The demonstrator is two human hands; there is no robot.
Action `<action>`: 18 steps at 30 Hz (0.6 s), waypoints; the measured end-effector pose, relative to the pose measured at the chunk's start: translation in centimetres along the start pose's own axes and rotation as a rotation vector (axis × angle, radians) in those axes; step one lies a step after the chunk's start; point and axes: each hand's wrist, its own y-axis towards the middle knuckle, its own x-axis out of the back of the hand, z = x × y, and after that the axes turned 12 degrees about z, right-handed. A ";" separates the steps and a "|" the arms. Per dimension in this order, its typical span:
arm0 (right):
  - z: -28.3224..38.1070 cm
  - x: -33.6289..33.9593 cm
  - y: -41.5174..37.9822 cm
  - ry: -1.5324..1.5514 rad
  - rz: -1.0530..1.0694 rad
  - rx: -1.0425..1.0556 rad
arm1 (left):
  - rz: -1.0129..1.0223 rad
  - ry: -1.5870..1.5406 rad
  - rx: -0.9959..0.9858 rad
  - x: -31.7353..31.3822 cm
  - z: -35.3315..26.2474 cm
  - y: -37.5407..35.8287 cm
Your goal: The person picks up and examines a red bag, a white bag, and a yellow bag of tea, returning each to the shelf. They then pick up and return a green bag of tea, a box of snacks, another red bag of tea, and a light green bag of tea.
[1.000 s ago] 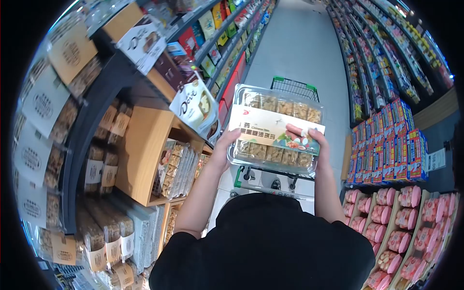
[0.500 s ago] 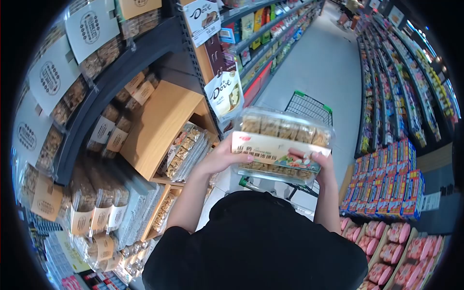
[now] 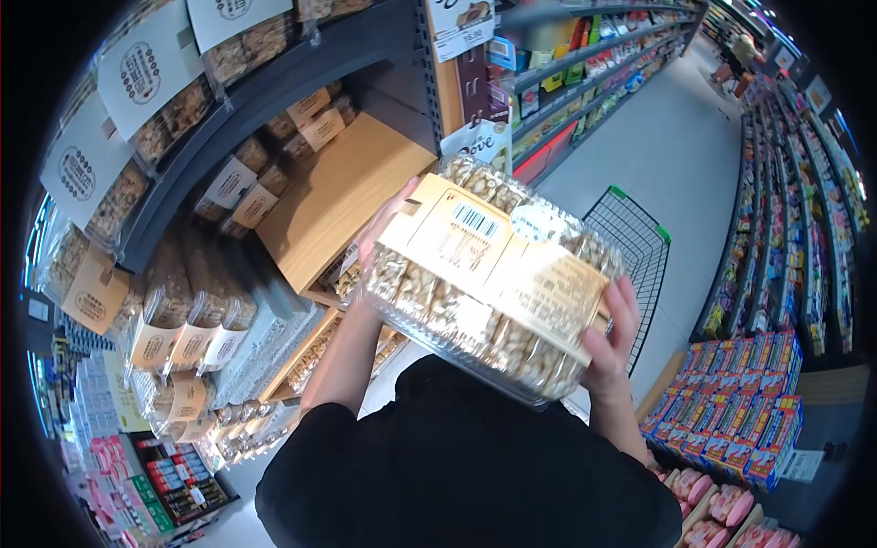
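Observation:
A clear plastic package of pastries [image 3: 493,274] is held up in front of my chest, tilted down to the right. Its paper band faces me, with a barcode and small print on it. My left hand [image 3: 388,219] grips the package's left end, its fingers partly hidden behind the box. At the right end my right hand [image 3: 614,338] holds on, fingers bent round the edge. Behind the package, to the right, is a shopping cart [image 3: 630,237].
On the left are a wooden shelf [image 3: 352,192] and shelves of packaged snacks [image 3: 187,329]. Stacked blue-and-red boxes [image 3: 731,402] stand at the right, above pink packages [image 3: 731,504]. Far down the aisle is a person [image 3: 742,53].
The package has turned from its printed front to the barcode side, come closer and tilted. Both hands have shifted to its ends. The view has swung left.

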 end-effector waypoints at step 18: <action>-2.4 -8.0 8.1 0.637 0.215 -0.142 | -0.316 0.980 -0.202 8.5 -3.7 -10.0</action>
